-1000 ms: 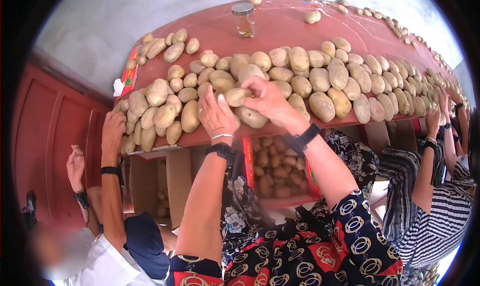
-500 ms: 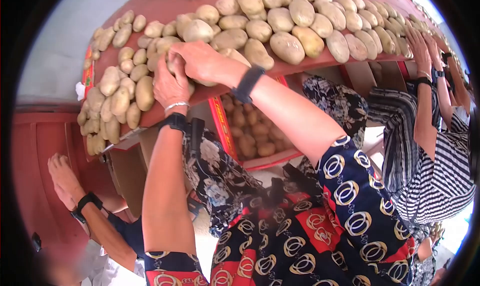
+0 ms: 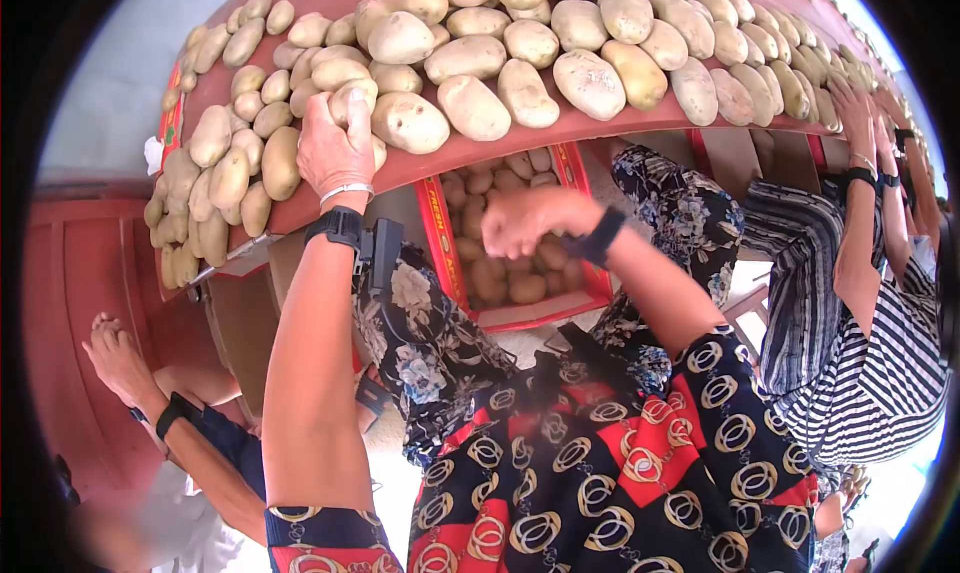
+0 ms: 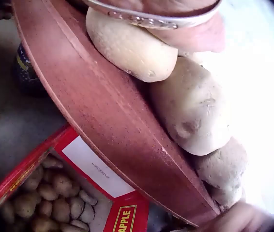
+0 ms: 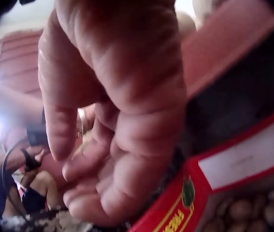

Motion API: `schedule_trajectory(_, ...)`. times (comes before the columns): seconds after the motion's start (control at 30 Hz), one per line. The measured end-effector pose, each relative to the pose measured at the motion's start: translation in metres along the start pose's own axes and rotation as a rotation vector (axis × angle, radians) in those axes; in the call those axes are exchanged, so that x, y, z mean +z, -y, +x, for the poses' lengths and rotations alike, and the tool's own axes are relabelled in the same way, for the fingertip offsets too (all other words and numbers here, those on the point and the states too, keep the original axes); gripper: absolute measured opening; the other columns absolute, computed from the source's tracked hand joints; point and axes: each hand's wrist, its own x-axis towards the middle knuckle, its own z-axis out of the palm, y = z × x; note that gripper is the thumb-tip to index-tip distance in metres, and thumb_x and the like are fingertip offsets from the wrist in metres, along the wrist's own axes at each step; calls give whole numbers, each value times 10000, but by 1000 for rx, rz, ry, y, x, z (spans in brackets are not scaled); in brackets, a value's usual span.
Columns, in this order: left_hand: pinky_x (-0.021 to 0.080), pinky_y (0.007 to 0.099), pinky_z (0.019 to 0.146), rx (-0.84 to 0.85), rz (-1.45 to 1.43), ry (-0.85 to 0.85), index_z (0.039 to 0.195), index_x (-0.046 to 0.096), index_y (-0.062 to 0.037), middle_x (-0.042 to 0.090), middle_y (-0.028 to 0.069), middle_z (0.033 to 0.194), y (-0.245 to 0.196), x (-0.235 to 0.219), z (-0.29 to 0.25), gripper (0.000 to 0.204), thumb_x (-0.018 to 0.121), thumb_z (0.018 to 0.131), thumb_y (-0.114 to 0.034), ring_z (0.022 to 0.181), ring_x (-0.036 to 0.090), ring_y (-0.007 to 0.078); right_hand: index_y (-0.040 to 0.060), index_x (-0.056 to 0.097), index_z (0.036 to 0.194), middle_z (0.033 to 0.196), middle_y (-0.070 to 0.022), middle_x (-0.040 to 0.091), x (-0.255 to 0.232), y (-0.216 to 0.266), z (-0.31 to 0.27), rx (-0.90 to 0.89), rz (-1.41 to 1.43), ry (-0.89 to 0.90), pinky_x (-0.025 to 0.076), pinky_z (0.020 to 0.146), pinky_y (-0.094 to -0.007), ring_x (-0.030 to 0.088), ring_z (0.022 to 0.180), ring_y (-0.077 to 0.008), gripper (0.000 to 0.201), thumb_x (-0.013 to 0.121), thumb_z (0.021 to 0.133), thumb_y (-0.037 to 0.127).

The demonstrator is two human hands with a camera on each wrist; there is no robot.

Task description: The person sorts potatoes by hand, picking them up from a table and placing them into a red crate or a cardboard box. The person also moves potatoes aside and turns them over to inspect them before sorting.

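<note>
In the head view, my left hand [image 3: 335, 155] is at the table's front edge, thumb and fingers around a potato [image 3: 352, 99] among the piled ones. A larger potato [image 3: 410, 123] lies just right of it. Beneath the bracelet in the left wrist view, a pale potato [image 4: 129, 46] rests near the table's rim. My right hand [image 3: 525, 221] is off the table, over a red-edged carton [image 3: 436, 235] of potatoes. Its fingers [image 5: 149, 135] hang loosely curled, with nothing between them in the right wrist view.
Rows of potatoes [image 3: 590, 23] cover the red table [image 3: 450, 163] towards the right. Another person's hand [image 3: 120, 358] is at the lower left, and more hands [image 3: 855, 118] reach onto the table's right side. An open brown carton [image 3: 250, 318] stands beneath the table's left part.
My right hand has left the potato beside my left hand and moved down and right over the carton. My left hand stays at the pile. The head view has tilted down and shifted right.
</note>
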Motion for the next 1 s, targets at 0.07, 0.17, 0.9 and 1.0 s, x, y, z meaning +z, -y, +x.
schedule_trajectory(0.07, 455, 480, 776, 12, -9, 6, 1054, 556, -65, 619, 200, 1005, -1, -3, -1, 494, 551, 818, -498, 914, 586, 402, 14, 650, 896, 732, -48, 637, 18, -34, 29, 101, -151, -70, 505, 593, -300, 607, 669, -162, 244, 611, 787, 228)
schedule_trajectory(0.17, 446, 483, 775, 50, -15, -3, 1046, 553, -60, 612, 203, 1007, 1, -1, -1, 504, 558, 821, -510, 915, 580, 403, 19, 645, 920, 845, -157, 649, 43, -118, 91, -132, -493, -546, 510, 658, -412, 638, 758, -296, 221, 558, 763, 149)
schedule_trajectory(0.9, 450, 429, 763, 67, -74, 11, 1072, 531, -22, 602, 210, 935, -11, -8, -8, 337, 487, 893, -305, 868, 584, 387, 172, 474, 1286, 1270, -145, 468, 106, -224, 175, 457, -331, -595, 417, 926, -506, 469, 1167, -374, 392, 417, 903, 226)
schedule_trajectory(1.0, 449, 426, 766, 82, -65, 8, 1082, 526, -11, 598, 218, 937, -11, -8, -8, 346, 478, 896, -299, 864, 583, 389, 165, 499, 1271, 1296, -130, 459, 109, -210, 163, 387, -346, -555, 395, 956, -497, 469, 1166, -350, 397, 424, 903, 293)
